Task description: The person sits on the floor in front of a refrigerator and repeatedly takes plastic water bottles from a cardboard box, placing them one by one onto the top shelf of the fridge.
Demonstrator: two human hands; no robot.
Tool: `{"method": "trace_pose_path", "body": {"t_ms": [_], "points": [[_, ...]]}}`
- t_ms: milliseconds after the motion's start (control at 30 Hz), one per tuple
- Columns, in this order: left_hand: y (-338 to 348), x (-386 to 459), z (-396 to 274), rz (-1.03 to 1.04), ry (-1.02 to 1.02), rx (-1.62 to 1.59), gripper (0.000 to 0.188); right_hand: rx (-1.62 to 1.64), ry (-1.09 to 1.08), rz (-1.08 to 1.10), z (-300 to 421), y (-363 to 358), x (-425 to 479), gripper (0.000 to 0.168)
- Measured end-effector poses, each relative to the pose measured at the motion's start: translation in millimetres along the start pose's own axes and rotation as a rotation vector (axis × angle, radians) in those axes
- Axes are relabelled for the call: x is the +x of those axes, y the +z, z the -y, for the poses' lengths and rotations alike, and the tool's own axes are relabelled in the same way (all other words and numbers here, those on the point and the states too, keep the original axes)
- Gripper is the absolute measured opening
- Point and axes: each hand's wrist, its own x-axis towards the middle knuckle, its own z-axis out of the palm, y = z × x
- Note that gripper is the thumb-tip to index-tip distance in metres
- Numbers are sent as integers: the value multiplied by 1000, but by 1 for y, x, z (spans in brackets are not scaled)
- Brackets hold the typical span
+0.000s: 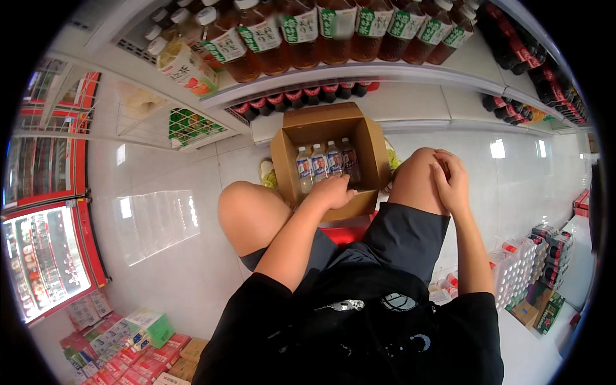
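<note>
An uncovered cardboard box (379,154) stands on the floor between my shoes, its flaps spread outward. Inside, several clear plastic drink bottles (319,166) with blue-and-white labels form a row, caps toward the shelf. My left hand (333,191) reaches over the near flap, its fingertips by the lower part of the bottles on the right. Whether those fingers grip a bottle is hidden by the hand itself. My right hand (451,183) rests on my right knee (418,168) and holds nothing.
Ahead, a white shelf (423,73) carries bottles of brown tea (337,36); cola bottles (313,95) line the tier below. Lit drink fridges (48,260) stand left. Cartons (139,361) are stacked lower left, shrink-wrapped bottle packs (517,264) at right. A red seat (344,235) is beneath me.
</note>
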Motion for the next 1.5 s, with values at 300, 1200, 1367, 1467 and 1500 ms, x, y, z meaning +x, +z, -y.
{"method": "trace_pose_path", "body": {"t_ms": [300, 1200, 1367, 1467, 1500], "points": [[51, 78, 69, -10, -227, -198, 56, 111, 146, 25, -1, 10, 6, 34], [131, 287, 309, -107, -254, -184, 80, 138, 170, 96, -31, -30, 5, 32], [99, 285, 268, 166, -244, -138, 76, 112, 212, 95, -33, -29, -4, 31], [81, 276, 273, 237, -204, -137, 80, 119, 185, 94, -32, -28, 4, 31], [76, 272, 273, 251, -172, -165, 81, 119, 178, 92, -31, -27, 6, 30]]}}
